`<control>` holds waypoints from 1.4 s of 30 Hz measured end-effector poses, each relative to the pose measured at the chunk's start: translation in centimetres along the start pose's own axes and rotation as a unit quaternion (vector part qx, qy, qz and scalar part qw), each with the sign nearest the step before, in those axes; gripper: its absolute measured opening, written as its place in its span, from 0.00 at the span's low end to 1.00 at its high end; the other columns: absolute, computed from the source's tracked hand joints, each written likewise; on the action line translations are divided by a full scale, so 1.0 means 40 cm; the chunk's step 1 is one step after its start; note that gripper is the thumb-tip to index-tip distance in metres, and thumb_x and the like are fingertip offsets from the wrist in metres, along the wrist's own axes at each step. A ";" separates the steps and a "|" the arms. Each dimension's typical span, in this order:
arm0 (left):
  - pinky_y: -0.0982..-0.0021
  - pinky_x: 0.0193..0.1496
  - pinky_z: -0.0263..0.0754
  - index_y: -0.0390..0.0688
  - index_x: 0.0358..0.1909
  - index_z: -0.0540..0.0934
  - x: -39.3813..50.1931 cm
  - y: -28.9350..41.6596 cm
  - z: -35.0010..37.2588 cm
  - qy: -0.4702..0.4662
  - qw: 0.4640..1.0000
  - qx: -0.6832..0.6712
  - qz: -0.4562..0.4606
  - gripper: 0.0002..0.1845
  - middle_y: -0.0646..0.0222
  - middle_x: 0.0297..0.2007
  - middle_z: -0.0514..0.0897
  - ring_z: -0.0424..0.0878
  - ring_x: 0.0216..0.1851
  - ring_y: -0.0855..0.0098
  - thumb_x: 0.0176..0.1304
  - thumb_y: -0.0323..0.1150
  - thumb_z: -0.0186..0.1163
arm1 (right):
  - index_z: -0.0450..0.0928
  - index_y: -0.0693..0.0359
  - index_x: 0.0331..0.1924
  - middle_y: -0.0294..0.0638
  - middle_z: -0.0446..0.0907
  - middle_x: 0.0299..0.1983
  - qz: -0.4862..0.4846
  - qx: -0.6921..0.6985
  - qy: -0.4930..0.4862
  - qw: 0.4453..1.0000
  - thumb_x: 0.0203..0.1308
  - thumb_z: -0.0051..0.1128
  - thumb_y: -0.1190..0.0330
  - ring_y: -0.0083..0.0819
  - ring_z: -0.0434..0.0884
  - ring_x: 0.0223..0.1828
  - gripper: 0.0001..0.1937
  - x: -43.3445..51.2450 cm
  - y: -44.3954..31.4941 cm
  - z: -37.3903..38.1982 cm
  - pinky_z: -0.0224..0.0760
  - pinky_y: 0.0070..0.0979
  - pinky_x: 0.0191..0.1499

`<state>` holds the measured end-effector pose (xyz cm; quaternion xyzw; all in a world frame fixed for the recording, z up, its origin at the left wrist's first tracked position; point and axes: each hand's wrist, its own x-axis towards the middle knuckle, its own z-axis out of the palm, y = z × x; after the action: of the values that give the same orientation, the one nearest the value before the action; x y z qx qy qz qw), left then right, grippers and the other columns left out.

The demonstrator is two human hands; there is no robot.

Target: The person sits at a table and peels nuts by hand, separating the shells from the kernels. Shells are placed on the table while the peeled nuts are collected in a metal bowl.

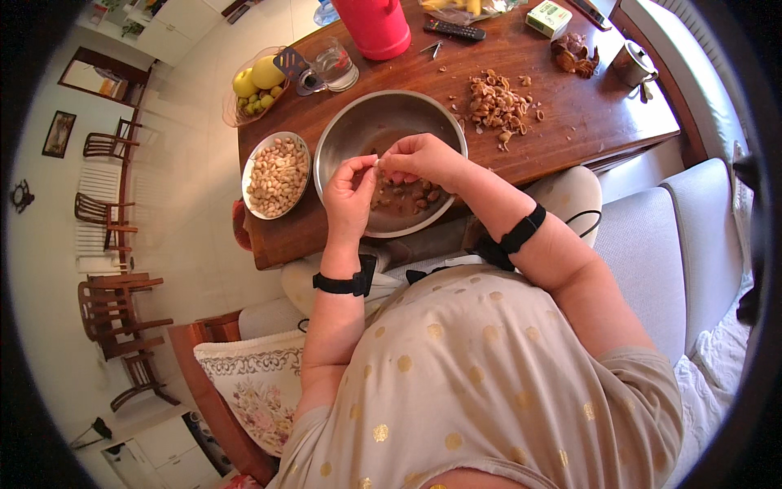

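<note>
My left hand (pixel 349 198) and my right hand (pixel 427 160) meet fingertip to fingertip over a wide steel basin (pixel 342 131). Between their pinched fingertips is a small pale kernel (pixel 377 163), mostly covered by the fingers. Brown nuts (pixel 421 198) lie in the bottom of the basin, partly hidden beneath my right hand. To the left of the basin stands a white bowl (pixel 246 191), heaped with pale peeled kernels (pixel 278 177). A loose pile of brown shells (pixel 498 104) rests on the table to the right of the basin.
The wooden table (pixel 421 79) also bears a glass mug (pixel 335 68), a red jug (pixel 376 30), a fruit basket (pixel 229 116), a remote control (pixel 455 29), a small box (pixel 548 19) and a lidded brown cup (pixel 634 64). A patterned cushion (pixel 256 379) leans by my left arm.
</note>
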<state>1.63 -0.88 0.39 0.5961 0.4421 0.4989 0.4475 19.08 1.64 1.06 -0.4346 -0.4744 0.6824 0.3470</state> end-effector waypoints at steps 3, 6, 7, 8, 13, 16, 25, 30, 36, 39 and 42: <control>0.81 0.45 0.70 0.37 0.43 0.79 0.001 -0.002 -0.004 -0.020 1.000 0.007 0.005 0.09 0.73 0.39 0.80 0.76 0.39 0.82 0.61 0.21 0.56 | 0.81 0.65 0.34 0.34 0.80 0.29 -0.001 -0.001 0.000 1.000 0.56 0.61 0.63 0.20 0.78 0.30 0.11 -0.001 -0.001 -0.002 0.71 0.16 0.32; 0.81 0.46 0.70 0.37 0.44 0.79 0.003 -0.001 -0.006 -0.039 0.999 0.004 -0.002 0.09 0.73 0.39 0.80 0.76 0.40 0.82 0.62 0.21 0.56 | 0.81 0.65 0.34 0.35 0.80 0.29 0.002 -0.011 0.008 1.000 0.55 0.61 0.64 0.19 0.79 0.29 0.11 -0.004 -0.004 -0.002 0.71 0.16 0.31; 0.81 0.46 0.70 0.37 0.44 0.79 0.003 -0.001 -0.006 -0.043 0.999 0.001 -0.005 0.09 0.73 0.39 0.80 0.76 0.40 0.82 0.62 0.21 0.56 | 0.81 0.65 0.34 0.35 0.81 0.29 -0.003 -0.009 0.008 1.000 0.55 0.61 0.64 0.19 0.79 0.29 0.11 -0.005 -0.004 -0.003 0.71 0.15 0.31; 0.81 0.46 0.70 0.37 0.43 0.79 0.003 0.001 -0.006 -0.040 0.999 -0.011 -0.014 0.09 0.72 0.39 0.81 0.76 0.40 0.82 0.62 0.21 0.57 | 0.81 0.65 0.34 0.35 0.81 0.29 -0.002 -0.010 0.010 1.000 0.55 0.61 0.64 0.19 0.79 0.29 0.11 -0.006 -0.005 -0.003 0.71 0.15 0.31; 0.81 0.46 0.70 0.37 0.42 0.78 -0.001 0.007 -0.004 -0.027 0.995 -0.078 -0.049 0.08 0.71 0.38 0.81 0.77 0.40 0.81 0.61 0.22 0.57 | 0.81 0.65 0.33 0.35 0.81 0.28 0.007 0.014 0.013 1.000 0.55 0.61 0.65 0.18 0.79 0.28 0.10 -0.006 -0.007 -0.002 0.71 0.14 0.30; 0.80 0.46 0.71 0.37 0.42 0.78 0.001 0.009 -0.005 -0.030 0.993 -0.096 -0.066 0.08 0.71 0.37 0.81 0.77 0.39 0.80 0.61 0.22 0.58 | 0.81 0.65 0.33 0.34 0.81 0.28 0.003 0.015 0.014 1.000 0.56 0.60 0.65 0.18 0.78 0.27 0.10 -0.004 -0.004 -0.003 0.71 0.14 0.30; 0.80 0.47 0.71 0.37 0.42 0.77 0.002 0.007 0.003 -0.034 0.994 -0.092 -0.041 0.08 0.71 0.39 0.80 0.77 0.38 0.81 0.60 0.21 0.56 | 0.78 0.66 0.32 0.33 0.78 0.26 -0.038 0.020 -0.001 0.999 0.58 0.57 0.66 0.17 0.76 0.26 0.09 0.000 0.005 -0.003 0.68 0.14 0.29; 0.78 0.48 0.73 0.36 0.43 0.76 0.002 0.007 0.003 -0.043 0.996 -0.065 -0.053 0.08 0.71 0.38 0.80 0.78 0.40 0.79 0.61 0.21 0.56 | 0.78 0.65 0.34 0.33 0.78 0.26 -0.041 0.036 -0.008 0.998 0.59 0.57 0.67 0.17 0.75 0.26 0.09 -0.001 0.003 -0.004 0.68 0.14 0.29; 0.77 0.47 0.73 0.37 0.42 0.76 0.004 0.009 -0.002 -0.021 0.995 -0.084 -0.051 0.07 0.70 0.38 0.80 0.78 0.39 0.79 0.62 0.22 0.56 | 0.78 0.65 0.34 0.33 0.78 0.28 -0.034 0.029 -0.001 0.999 0.59 0.57 0.67 0.17 0.76 0.28 0.08 0.001 0.005 0.002 0.69 0.15 0.30; 0.78 0.47 0.73 0.37 0.42 0.77 0.006 0.010 -0.002 -0.023 0.994 -0.094 -0.046 0.07 0.70 0.38 0.80 0.78 0.39 0.79 0.62 0.23 0.56 | 0.79 0.65 0.35 0.33 0.79 0.29 -0.030 0.027 -0.006 0.999 0.59 0.58 0.66 0.18 0.76 0.28 0.09 0.000 0.003 0.001 0.70 0.15 0.31; 0.78 0.48 0.72 0.37 0.42 0.77 0.008 0.010 -0.002 -0.036 0.994 -0.096 -0.043 0.07 0.70 0.38 0.80 0.78 0.39 0.79 0.62 0.23 0.57 | 0.80 0.65 0.35 0.34 0.79 0.29 -0.006 0.037 -0.010 0.999 0.57 0.59 0.65 0.18 0.77 0.28 0.11 -0.001 -0.002 0.001 0.71 0.15 0.31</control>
<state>1.60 -0.63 0.85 0.5484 0.4009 0.4980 0.5391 19.06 1.60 1.15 -0.4118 -0.4545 0.7017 0.3625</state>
